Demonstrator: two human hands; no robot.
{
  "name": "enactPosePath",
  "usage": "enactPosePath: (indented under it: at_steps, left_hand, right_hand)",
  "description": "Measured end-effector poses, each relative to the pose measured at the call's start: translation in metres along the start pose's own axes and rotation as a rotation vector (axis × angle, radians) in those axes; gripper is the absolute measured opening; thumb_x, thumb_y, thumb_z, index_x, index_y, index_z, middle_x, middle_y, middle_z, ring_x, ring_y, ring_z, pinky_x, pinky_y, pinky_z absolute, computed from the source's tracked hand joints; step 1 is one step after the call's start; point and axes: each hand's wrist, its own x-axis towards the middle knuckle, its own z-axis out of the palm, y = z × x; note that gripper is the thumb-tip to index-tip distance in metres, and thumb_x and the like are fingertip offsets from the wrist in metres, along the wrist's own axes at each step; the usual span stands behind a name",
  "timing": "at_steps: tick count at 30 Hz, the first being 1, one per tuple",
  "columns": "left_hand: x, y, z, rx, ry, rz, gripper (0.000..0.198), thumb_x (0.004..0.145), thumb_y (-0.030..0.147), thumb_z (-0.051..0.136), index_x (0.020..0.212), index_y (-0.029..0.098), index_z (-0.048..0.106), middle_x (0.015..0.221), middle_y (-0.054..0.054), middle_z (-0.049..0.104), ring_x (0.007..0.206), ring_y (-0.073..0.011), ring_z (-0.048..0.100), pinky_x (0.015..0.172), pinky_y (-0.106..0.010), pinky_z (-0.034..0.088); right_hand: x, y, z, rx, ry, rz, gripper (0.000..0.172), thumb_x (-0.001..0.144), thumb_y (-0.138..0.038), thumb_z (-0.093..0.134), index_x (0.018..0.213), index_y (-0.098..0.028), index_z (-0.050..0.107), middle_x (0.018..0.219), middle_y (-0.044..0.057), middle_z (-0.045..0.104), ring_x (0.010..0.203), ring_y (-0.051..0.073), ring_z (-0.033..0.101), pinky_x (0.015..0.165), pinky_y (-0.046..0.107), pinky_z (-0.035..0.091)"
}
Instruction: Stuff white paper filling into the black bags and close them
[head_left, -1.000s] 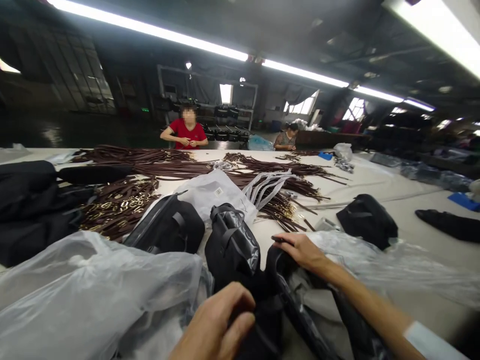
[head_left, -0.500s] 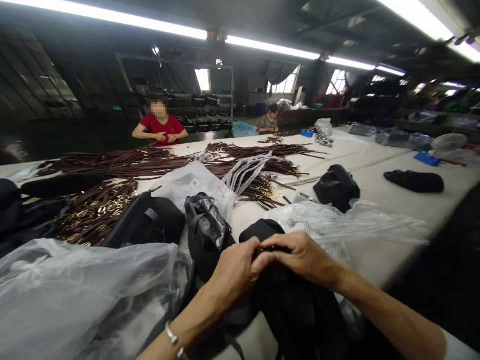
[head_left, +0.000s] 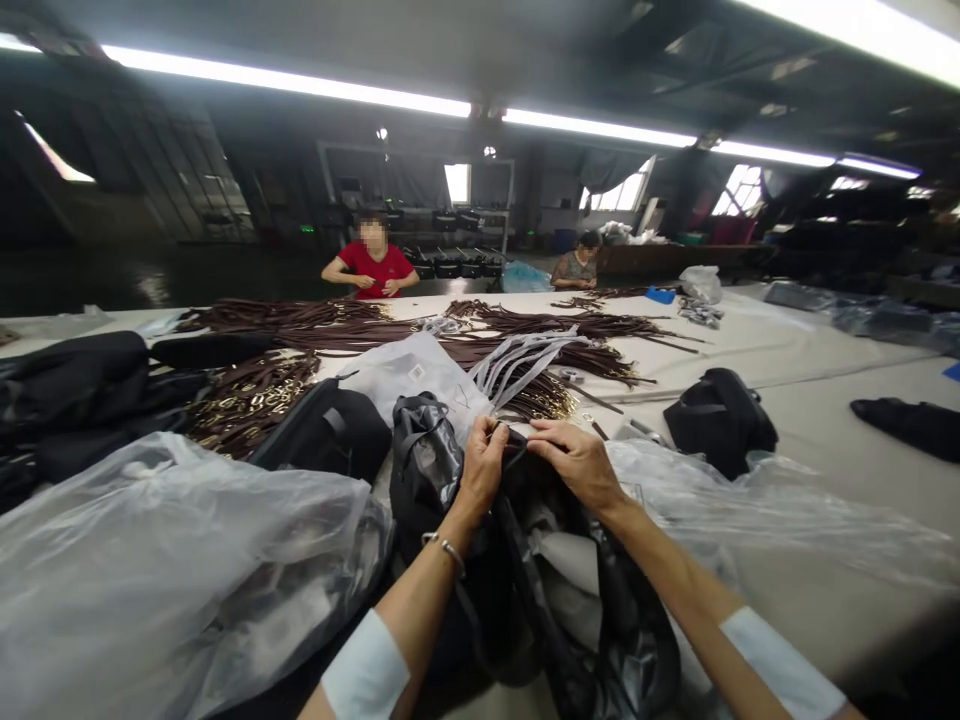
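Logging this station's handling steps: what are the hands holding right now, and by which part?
The left hand and right hand both pinch the top edge of a black soft bag at its opening; the fingers hide the exact edge detail.

A black fabric bag (head_left: pixel 525 600) sits slumped open, glossy grey lining (head_left: pixel 630 640) and white stuffing (head_left: pixel 562 558) showing inside, its top edge (head_left: pixel 516 452) pinched up between the left hand (head_left: pixel 480 475) and right hand (head_left: pixel 577 465).
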Motion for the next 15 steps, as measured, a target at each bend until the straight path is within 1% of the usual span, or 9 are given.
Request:
enactPosePath:
  at_steps: [2, 3, 6, 7, 8, 9, 11, 13, 15]
  left_hand:
    - [0.002, -0.007, 0.000, -0.018, 0.033, 0.007, 0.034, 0.085, 0.052, 0.061, 0.079, 0.022, 0.046, 0.075, 0.003, 0.048, 0.070, -0.0146, 0.053, 0.068, -0.028, 0.051]
    - [0.002, -0.009, 0.000, -0.023, 0.039, 0.009, 0.034, 0.085, 0.053, 0.061, 0.080, 0.021, 0.048, 0.075, 0.003, 0.050, 0.070, -0.0148, 0.054, 0.067, -0.028, 0.051]
    - [-0.002, -0.009, 0.003, -0.031, 0.046, 0.007, 0.031, 0.086, 0.050, 0.061, 0.083, 0.020, 0.055, 0.076, 0.001, 0.057, 0.070, -0.0157, 0.058, 0.070, -0.029, 0.051]
    - [-0.004, -0.008, 0.005, -0.031, 0.059, 0.005, 0.029, 0.087, 0.049, 0.060, 0.084, 0.019, 0.056, 0.076, 0.000, 0.059, 0.070, -0.0162, 0.059, 0.071, -0.030, 0.051]
    - [-0.006, -0.007, 0.008, -0.027, 0.084, 0.004, 0.027, 0.087, 0.047, 0.060, 0.084, 0.019, 0.057, 0.076, 0.000, 0.059, 0.070, -0.0166, 0.060, 0.072, -0.030, 0.051]
    - [-0.008, -0.006, 0.012, -0.019, 0.125, 0.005, 0.025, 0.088, 0.044, 0.059, 0.084, 0.020, 0.057, 0.076, -0.001, 0.060, 0.071, -0.0169, 0.059, 0.072, -0.030, 0.050]
    - [-0.012, -0.005, 0.021, 0.004, 0.241, 0.010, 0.021, 0.090, 0.040, 0.057, 0.084, 0.020, 0.056, 0.077, 0.000, 0.059, 0.073, -0.0172, 0.058, 0.075, -0.030, 0.048]
    - [-0.014, -0.007, 0.030, 0.027, 0.366, 0.010, 0.017, 0.092, 0.036, 0.055, 0.084, 0.021, 0.054, 0.079, -0.001, 0.059, 0.076, -0.0176, 0.058, 0.078, -0.031, 0.047]
    - [-0.014, -0.012, 0.036, 0.033, 0.454, -0.002, 0.014, 0.093, 0.034, 0.052, 0.086, 0.022, 0.052, 0.083, -0.002, 0.061, 0.080, -0.0183, 0.060, 0.080, -0.032, 0.047]
  right_hand:
    - [0.005, 0.003, 0.000, 0.003, -0.022, 0.066, 0.018, 0.087, -0.038, 0.068, 0.092, -0.024, 0.078, 0.109, 0.008, 0.074, 0.101, 0.026, 0.070, 0.094, 0.043, 0.056]
    - [0.008, 0.003, -0.003, 0.014, -0.065, 0.091, 0.017, 0.086, -0.038, 0.069, 0.092, -0.025, 0.078, 0.106, 0.006, 0.075, 0.098, 0.026, 0.071, 0.091, 0.041, 0.057]
    - [0.016, 0.005, -0.017, 0.126, -0.270, 0.142, 0.018, 0.083, -0.041, 0.072, 0.091, -0.026, 0.079, 0.096, 0.003, 0.077, 0.090, 0.023, 0.072, 0.084, 0.035, 0.058]
    - [0.018, 0.006, -0.021, 0.181, -0.306, 0.156, 0.018, 0.082, -0.041, 0.072, 0.089, -0.026, 0.079, 0.094, 0.003, 0.077, 0.089, 0.023, 0.071, 0.084, 0.035, 0.058]
    - [0.018, 0.007, -0.022, 0.241, -0.312, 0.177, 0.020, 0.081, -0.042, 0.073, 0.087, -0.025, 0.079, 0.095, 0.004, 0.077, 0.090, 0.023, 0.071, 0.086, 0.035, 0.057]
    - [0.016, 0.009, -0.020, 0.308, -0.274, 0.216, 0.021, 0.079, -0.043, 0.075, 0.085, -0.024, 0.079, 0.096, 0.005, 0.077, 0.091, 0.024, 0.070, 0.088, 0.036, 0.056]
    - [0.009, 0.012, -0.005, 0.429, -0.124, 0.336, 0.025, 0.074, -0.045, 0.078, 0.082, -0.022, 0.079, 0.098, 0.007, 0.076, 0.094, 0.025, 0.070, 0.092, 0.037, 0.055]
    - [-0.002, 0.014, 0.021, 0.515, 0.014, 0.460, 0.031, 0.074, -0.047, 0.077, 0.087, -0.020, 0.079, 0.101, 0.008, 0.076, 0.098, 0.026, 0.069, 0.092, 0.036, 0.055]
    - [-0.014, 0.013, 0.052, 0.533, 0.112, 0.525, 0.037, 0.078, -0.053, 0.071, 0.091, -0.018, 0.077, 0.098, 0.009, 0.076, 0.095, 0.026, 0.070, 0.087, 0.035, 0.057]
